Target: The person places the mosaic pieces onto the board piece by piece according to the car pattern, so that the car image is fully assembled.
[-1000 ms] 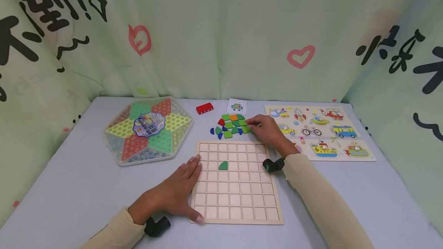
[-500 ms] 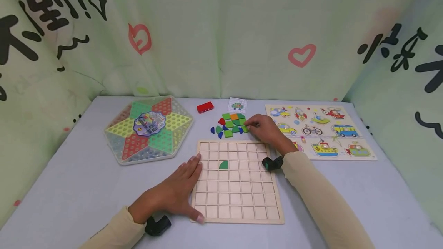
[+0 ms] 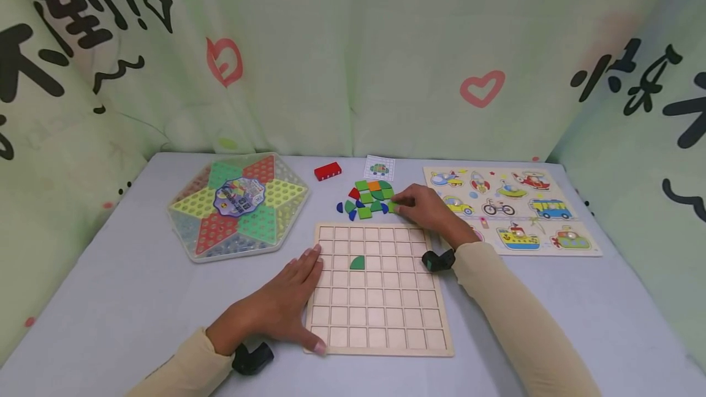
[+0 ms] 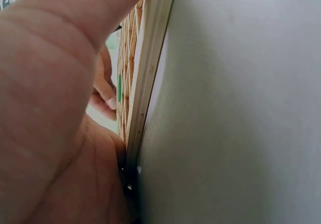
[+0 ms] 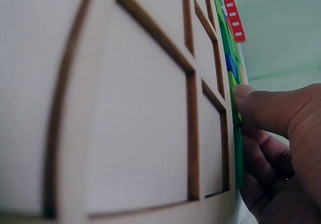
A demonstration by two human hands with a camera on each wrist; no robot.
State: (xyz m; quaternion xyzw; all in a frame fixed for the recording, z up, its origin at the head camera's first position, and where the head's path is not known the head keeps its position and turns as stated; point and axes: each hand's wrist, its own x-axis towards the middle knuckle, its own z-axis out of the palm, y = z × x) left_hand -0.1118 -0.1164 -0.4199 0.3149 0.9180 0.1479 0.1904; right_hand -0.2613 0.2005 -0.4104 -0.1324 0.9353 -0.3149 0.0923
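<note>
A wooden grid board [image 3: 384, 318] lies in the middle of the table, with a green quarter-circle tile [image 3: 358, 263] in one of its cells. My left hand [image 3: 278, 308] rests along the board's left edge, fingers spread, thumb at the near left corner. Beyond the board's far edge is a pile of small coloured tiles [image 3: 366, 198], mostly green, some blue, red and orange. At its right side my right hand [image 3: 427, 209] pinches a green square tile [image 3: 392, 207] between thumb and fingers. In the right wrist view the thumb [image 5: 256, 106] presses on green, while other fingers curl behind.
A hexagonal Chinese checkers board [image 3: 259, 225] lies at the left. Behind the tiles are a red block [image 3: 328, 171] and a small pattern card [image 3: 379, 168]. A vehicle picture puzzle [image 3: 515, 210] lies at the right, partly behind my right arm. A printed curtain [image 3: 353, 66] hangs behind the table.
The right hand's fingertips have shifted slightly at the green square tile on the pile's right side. My left hand stays on the board's edge, and the green quarter-circle tile keeps its cell.
</note>
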